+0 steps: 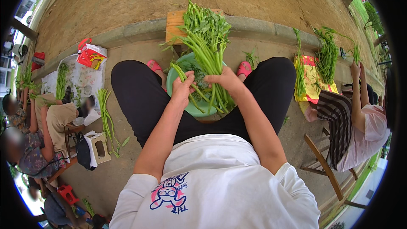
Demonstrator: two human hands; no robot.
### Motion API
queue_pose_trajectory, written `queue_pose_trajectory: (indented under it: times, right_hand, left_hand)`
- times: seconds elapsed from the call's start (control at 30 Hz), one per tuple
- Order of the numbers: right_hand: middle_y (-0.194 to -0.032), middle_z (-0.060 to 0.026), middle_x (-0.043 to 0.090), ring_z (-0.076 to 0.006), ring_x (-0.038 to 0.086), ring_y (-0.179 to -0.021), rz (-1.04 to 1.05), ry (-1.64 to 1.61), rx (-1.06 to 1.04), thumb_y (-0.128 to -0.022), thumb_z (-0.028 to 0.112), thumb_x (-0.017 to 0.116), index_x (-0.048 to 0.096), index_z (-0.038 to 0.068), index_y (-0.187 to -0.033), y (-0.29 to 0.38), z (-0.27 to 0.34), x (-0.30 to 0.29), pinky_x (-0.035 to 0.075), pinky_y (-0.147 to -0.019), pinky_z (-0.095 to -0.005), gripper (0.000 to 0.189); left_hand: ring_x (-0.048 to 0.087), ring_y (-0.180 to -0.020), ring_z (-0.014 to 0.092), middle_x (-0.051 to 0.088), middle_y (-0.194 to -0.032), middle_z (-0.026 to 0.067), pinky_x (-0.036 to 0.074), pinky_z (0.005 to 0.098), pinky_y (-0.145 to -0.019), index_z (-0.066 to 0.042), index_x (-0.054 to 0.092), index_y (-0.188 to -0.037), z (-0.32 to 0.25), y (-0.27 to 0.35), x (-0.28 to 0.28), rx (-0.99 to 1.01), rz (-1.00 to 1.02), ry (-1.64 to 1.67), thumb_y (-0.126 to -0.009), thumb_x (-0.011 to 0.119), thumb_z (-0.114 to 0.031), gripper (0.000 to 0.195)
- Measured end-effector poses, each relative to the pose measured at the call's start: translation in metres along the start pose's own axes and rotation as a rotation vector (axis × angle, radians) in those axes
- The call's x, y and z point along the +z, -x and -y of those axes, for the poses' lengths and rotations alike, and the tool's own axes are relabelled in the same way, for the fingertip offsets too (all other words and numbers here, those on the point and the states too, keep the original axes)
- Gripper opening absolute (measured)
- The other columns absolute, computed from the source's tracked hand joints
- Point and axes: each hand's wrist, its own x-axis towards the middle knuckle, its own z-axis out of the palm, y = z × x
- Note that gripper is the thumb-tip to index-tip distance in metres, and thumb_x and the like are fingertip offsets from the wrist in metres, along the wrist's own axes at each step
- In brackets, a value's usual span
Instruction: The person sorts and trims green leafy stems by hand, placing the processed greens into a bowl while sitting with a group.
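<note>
My right hand [223, 79] is closed around a thick bunch of leafy green stems [208, 52], whose leaves lie on a small wooden stool [175, 24]. Below that grip the stem ends fan out towards my lap. To its left, my left hand [183, 87] grips a few loose green stems [194, 101] between thumb and fingers. Under both hands a light green plastic basin [173, 78] stands between my feet, with leafy bits inside. The bunch and my hands hide part of the basin.
A stone kerb [254, 27] runs behind the stool. On the left, several seated people work beside a white sheet [84, 81], a red and white bag [92, 55] and a stem bundle [106, 114]. At right, a seated person holds greens near a red and yellow bag [310, 84].
</note>
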Motion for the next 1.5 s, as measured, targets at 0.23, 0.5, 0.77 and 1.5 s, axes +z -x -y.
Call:
queue_pose_trajectory:
  times: [0.23, 0.5, 0.77, 1.5]
  right_hand:
    - [-0.074, -0.0060, 0.061, -0.0140, 0.058, -0.062, -0.099, -0.005, -0.213, -0.078, 0.009, 0.071, 0.062, 0.000, -0.096, 0.000, 0.127, -0.002, 0.048, -0.056, -0.0278, 0.023]
    - [-0.077, -0.0051, 0.063, -0.0141, 0.059, -0.067, -0.105, -0.032, -0.374, -0.077, 0.010, 0.072, 0.061, 0.002, -0.099, 0.006, 0.137, -0.004, 0.048, -0.060, -0.0288, 0.025]
    - [-0.078, -0.0047, 0.061, -0.0152, 0.057, -0.061, -0.131, -0.169, 0.121, -0.076, 0.004, 0.070, 0.061, 0.001, -0.097, -0.001, 0.001, -0.010, 0.048, -0.058, -0.0287, 0.023]
    - [-0.087, -0.0052, 0.064, -0.0130, 0.059, -0.068, -0.049, -0.198, -0.064, -0.074, 0.001, 0.068, 0.061, 0.000, -0.108, -0.004, -0.024, 0.003, 0.049, -0.062, -0.0272, 0.034]
  left_hand:
    - [0.058, -0.075, 0.016, 0.055, -0.095, 0.0067, 0.050, 0.0297, -0.060, -0.005, 0.039, -0.134, 0.001, -0.003, 0.002, 0.000, -0.053, 0.035, -0.090, 0.063, -0.014, 0.051]
    - [0.058, -0.078, 0.016, 0.052, -0.098, 0.0074, 0.055, 0.0332, -0.066, -0.006, 0.036, -0.136, 0.001, -0.003, 0.000, -0.016, -0.038, 0.176, -0.096, 0.052, -0.015, 0.044]
    - [0.053, -0.079, 0.013, 0.053, -0.088, 0.0019, 0.052, 0.0354, -0.075, -0.013, 0.048, -0.131, 0.002, 0.000, -0.005, -0.114, 0.026, 0.257, -0.095, 0.052, -0.015, 0.036]
    - [0.057, -0.088, 0.013, 0.054, -0.097, 0.0005, 0.050, 0.0288, -0.074, -0.024, 0.026, -0.147, -0.002, 0.023, 0.022, 0.064, 0.279, -0.324, -0.085, 0.059, 0.001, 0.075]
